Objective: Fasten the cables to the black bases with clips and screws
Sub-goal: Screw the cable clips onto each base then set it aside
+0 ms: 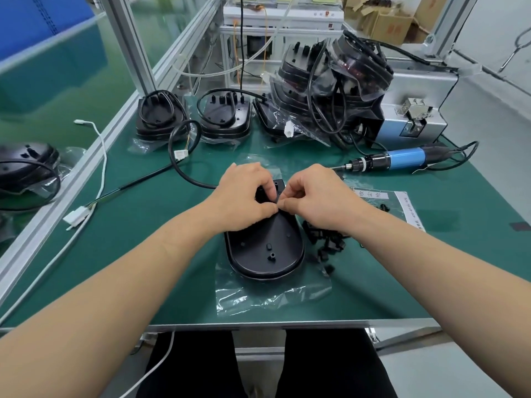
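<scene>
A black oval base (265, 251) lies open side up on a clear plastic bag (270, 300) on the green mat. My left hand (244, 196) and my right hand (316, 199) meet over its far end, fingertips pinched together on the black cable (184, 170) where it crosses the base. The cable runs off to the left and loops back to a white connector (181, 154). What lies under my fingertips is hidden. A pile of small black clips (326, 242) sits just right of the base.
A blue electric screwdriver (402, 159) lies at the right rear, with a grey screw feeder (413, 122) behind it. Several more bases with cables (224, 119) line the back, and some are stacked (333, 79). A labelled bag (393, 205) lies at the right. A white cable (94, 196) runs down the left rail.
</scene>
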Available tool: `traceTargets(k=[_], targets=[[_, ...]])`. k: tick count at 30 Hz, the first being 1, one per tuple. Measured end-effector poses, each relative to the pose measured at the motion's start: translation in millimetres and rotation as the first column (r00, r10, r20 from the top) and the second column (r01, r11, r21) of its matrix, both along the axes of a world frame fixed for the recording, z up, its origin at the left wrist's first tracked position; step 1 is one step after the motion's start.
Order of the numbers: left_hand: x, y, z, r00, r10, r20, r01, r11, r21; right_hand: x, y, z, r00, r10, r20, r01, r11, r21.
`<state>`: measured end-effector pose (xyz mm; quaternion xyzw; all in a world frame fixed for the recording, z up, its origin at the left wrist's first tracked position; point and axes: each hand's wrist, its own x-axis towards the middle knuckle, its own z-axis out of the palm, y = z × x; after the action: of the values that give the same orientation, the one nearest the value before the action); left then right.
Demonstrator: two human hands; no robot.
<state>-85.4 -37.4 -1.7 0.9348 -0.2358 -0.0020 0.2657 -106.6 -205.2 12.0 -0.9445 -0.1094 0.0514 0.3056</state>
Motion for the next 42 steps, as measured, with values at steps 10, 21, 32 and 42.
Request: traceTargets(k=[10, 21, 32, 42], targets=[[0, -20, 10, 0.972, 0.189, -0.142, -0.173, 0.978, 0.121, 1, 3, 6, 0.997, -0.040, -0.061, 0.040, 0.999, -0.015], [3, -18, 14, 0.950, 0.173, -0.261, -0.142, 0.981, 0.133, 2, 0, -1, 0.995, -0.068, -0.067, 0.073, 0.994, 0.079], [4, -9, 13, 0.935, 0.093, -0.342, -0.073, 0.995, 0.071, 9, -14, -14, 0.985, -0.143, -0.092, 0.159, 0.967, 0.197], [10, 6, 14, 0.905, -0.009, -0.425, -0.033, 0.995, -0.092, 7, -8, -12, 0.990, -0.127, -0.059, 0.133, 0.984, 0.116]])
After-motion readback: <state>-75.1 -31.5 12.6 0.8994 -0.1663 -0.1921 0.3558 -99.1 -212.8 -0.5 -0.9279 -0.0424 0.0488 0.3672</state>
